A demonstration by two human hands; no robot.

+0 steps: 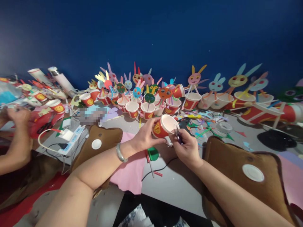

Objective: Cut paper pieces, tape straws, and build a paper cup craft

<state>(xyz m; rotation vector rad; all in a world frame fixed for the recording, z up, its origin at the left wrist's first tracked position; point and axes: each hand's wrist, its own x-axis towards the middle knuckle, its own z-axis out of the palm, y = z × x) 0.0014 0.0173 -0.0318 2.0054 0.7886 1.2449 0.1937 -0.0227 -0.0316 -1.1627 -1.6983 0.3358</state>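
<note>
Near the middle of the view, my left hand (146,134) is wrapped around a red paper cup (161,130) with a gold print and a white inside. The cup is tilted, its mouth turned up and to the right. My right hand (187,146) is closed on a small pointed tool with a dark purplish handle (179,138), possibly scissors. The tool's tip is at the cup's rim on the right side. Fingers hide most of the tool. Below the hands lie a green paper disc (153,154) and a red stick (158,173).
Behind stand several paper cups with rabbit figures (150,108). Scraps and tools (208,124) lie to the right. Brown cushions (243,157) flank my arms. Leftward are a power strip (74,140) with cables, pink cloth (129,170) and another person's hands (20,115).
</note>
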